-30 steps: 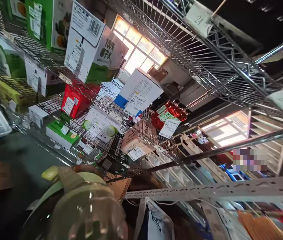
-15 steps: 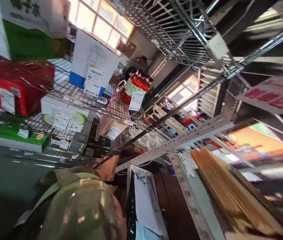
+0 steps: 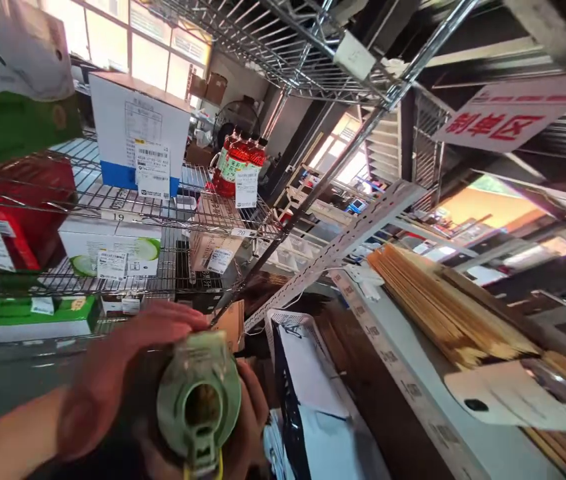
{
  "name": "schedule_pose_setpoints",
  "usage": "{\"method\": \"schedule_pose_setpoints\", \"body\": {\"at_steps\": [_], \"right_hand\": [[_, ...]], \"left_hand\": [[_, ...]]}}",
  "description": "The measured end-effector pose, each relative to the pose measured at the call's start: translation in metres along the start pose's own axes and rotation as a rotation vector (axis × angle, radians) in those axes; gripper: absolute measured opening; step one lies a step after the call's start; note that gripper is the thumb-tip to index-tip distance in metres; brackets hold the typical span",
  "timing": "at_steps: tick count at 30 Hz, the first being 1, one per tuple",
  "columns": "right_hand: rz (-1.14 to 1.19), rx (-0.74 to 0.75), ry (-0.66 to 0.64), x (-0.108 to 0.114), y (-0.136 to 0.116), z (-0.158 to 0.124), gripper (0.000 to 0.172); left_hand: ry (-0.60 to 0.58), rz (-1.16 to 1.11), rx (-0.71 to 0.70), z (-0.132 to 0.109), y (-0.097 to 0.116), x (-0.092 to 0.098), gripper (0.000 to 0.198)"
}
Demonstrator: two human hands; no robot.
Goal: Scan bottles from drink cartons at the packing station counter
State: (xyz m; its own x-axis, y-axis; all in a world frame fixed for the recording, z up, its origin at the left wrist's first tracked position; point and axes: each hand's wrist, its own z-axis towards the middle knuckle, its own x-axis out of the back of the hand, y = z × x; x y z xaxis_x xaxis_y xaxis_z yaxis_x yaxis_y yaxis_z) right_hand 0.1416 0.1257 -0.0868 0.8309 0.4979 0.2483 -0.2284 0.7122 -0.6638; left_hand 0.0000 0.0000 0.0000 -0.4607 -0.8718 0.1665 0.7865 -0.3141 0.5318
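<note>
Green bottle (image 3: 175, 401) presented mouth-first to the camera, between two hands

Nearest, at the bottom centre, a round, dark opening in the bottle's pale green top is exposed. Half a second ago only a rounded, glossy body was shown there; now the bottle appears to have been turned, so its mouth can be reached. Its right side is clasped by the right hand (image 3: 251, 408), with the fingers curled around it. On its left, the left hand (image 3: 107, 370) is blurred, its fingers stretched along the upper edge; whether the bottle is touched cannot be told.

Just beyond, to the right, white packages (image 3: 307, 377) are held in a white basket (image 3: 290, 315). Farther off, a white-and-blue box (image 3: 113, 127) and red bottles (image 3: 227, 183) are carried on wire shelving (image 3: 173, 291). Bright windows (image 3: 150, 53) are set in the far wall.
</note>
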Motion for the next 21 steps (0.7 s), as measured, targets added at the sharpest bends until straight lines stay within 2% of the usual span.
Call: {"method": "schedule_pose_setpoints", "body": {"at_steps": [2,4,6,8,12,16,18,21], "right_hand": [[-0.056,-0.004,0.201,-0.006,-0.001,0.011,0.119],[-0.098,-0.009,0.327,-0.006,0.000,0.019,0.105],[-0.150,-0.035,0.363,0.001,0.001,0.024,0.080],[-0.224,-0.064,0.368,0.010,0.003,0.024,0.068],[-0.356,-0.098,0.378,0.027,0.013,0.019,0.083],[-0.495,-0.139,0.436,0.042,0.023,0.015,0.096],[-0.550,-0.137,0.484,0.050,0.028,0.016,0.103],[-0.628,-0.127,0.583,0.063,0.037,0.020,0.103]], "left_hand": [[-0.092,-0.006,-0.153,0.010,-0.002,-0.014,0.068],[-0.188,0.091,-0.327,0.014,-0.004,-0.028,0.068],[-0.238,0.168,-0.442,0.016,-0.006,-0.043,0.064],[-0.280,0.175,-0.458,0.019,-0.010,-0.057,0.052],[-0.336,0.149,-0.448,0.030,-0.021,-0.083,0.033],[-0.391,0.002,-0.537,0.043,-0.030,-0.111,0.036],[-0.397,-0.118,-0.494,0.046,-0.032,-0.127,0.032],[-0.372,-0.224,-0.408,0.044,-0.033,-0.156,0.028]]}}
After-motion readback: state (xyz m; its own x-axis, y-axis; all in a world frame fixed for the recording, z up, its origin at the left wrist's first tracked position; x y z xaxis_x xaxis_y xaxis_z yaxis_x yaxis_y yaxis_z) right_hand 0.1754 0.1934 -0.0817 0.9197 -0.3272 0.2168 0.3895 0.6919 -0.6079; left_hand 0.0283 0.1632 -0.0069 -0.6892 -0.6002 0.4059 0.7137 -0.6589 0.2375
